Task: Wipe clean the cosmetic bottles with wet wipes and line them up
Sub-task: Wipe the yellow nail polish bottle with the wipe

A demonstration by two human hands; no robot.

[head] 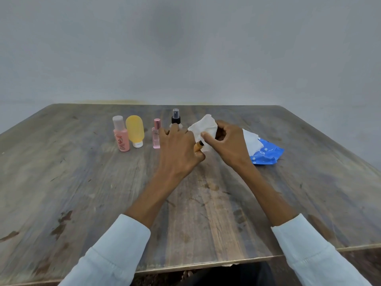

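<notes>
My left hand [179, 149] grips a small amber bottle [198, 146] with a dark cap, mostly hidden by my fingers. My right hand [225, 142] presses a white wet wipe [204, 126] against that bottle's top. Behind my hands a row of bottles stands upright: a pink bottle [121, 134] with a pale cap, a yellow tube [135, 130] resting on its white cap, a slim pink perfume bottle [156, 134], and a clear spray bottle [176, 118] with a black pump, partly hidden by my left hand.
A blue wet wipe pack [266, 154] lies to the right of my right hand, with white wipes [252, 140] sticking out of it. The worn wooden table [103, 193] ends at a near edge by my sleeves. A plain grey wall stands behind.
</notes>
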